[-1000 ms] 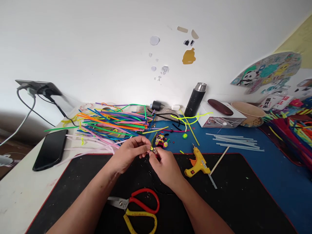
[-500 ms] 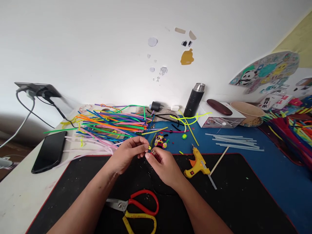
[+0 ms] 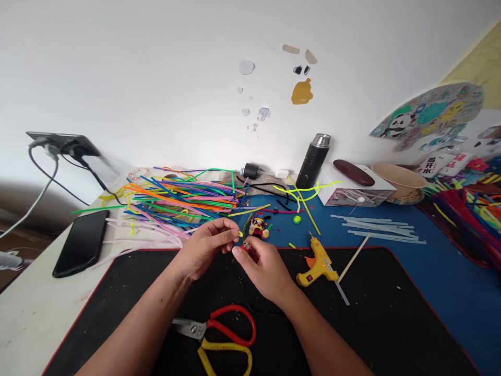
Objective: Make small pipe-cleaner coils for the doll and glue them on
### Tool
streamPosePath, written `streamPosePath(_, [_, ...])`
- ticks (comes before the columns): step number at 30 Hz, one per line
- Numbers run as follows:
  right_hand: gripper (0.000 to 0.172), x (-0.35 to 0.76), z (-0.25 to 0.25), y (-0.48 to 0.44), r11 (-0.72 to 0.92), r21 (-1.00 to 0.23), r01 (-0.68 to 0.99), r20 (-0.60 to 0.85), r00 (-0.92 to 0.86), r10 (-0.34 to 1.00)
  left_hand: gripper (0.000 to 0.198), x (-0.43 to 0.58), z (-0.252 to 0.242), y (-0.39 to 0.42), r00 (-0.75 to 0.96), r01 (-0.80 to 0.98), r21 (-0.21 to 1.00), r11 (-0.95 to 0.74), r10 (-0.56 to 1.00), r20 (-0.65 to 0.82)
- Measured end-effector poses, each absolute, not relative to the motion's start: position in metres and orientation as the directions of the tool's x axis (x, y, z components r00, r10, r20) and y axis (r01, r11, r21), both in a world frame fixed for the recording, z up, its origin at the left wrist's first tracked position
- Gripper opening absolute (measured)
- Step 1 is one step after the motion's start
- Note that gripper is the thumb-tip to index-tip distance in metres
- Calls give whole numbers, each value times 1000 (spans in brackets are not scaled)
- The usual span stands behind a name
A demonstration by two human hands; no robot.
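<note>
Over the far edge of the black mat (image 3: 332,334), my left hand (image 3: 215,240) pinches a small yellow piece (image 3: 240,234) that looks like pipe cleaner. Close beside it, my right hand (image 3: 266,263) is closed on a small lighter (image 3: 246,246) with a metal top; most of it is hidden by the fingers. Just beyond my hands stands a small colourful figure (image 3: 258,225). Nearer to me lie scissors (image 3: 227,334) with one red and one yellow handle, their blades partly behind my left forearm.
A yellow glue gun (image 3: 319,263) lies right of my hands, with clear glue sticks (image 3: 381,230) behind it. Many pipe cleaners (image 3: 183,198) are heaped at the back left, near a black phone (image 3: 80,245). A dark flask (image 3: 313,161) stands by a white box (image 3: 354,190).
My hands stay nearly in place. The right thumb has shifted slightly on the lighter, and a red part of it now shows. The view has moved a little.
</note>
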State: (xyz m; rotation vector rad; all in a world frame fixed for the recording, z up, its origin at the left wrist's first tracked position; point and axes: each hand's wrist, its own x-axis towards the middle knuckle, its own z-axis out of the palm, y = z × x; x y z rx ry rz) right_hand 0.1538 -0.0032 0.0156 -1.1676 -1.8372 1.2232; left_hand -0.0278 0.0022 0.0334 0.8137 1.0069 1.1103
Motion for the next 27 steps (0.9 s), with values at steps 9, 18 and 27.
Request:
streamPosePath(9, [39, 151, 14, -3, 189, -906, 380, 41, -364, 931, 35, -26, 31, 1, 126, -322, 909, 266, 963, -238])
streamPosePath(18, [33, 148, 14, -6, 206, -889, 409, 39, -382, 923, 38, -25, 34, 1, 134, -314, 908, 276, 960, -245])
streamPosePath(27, [32, 147, 14, -6, 187, -903, 386, 26, -385, 922, 38, -27, 31, 1, 158, -313, 909, 275, 959, -236])
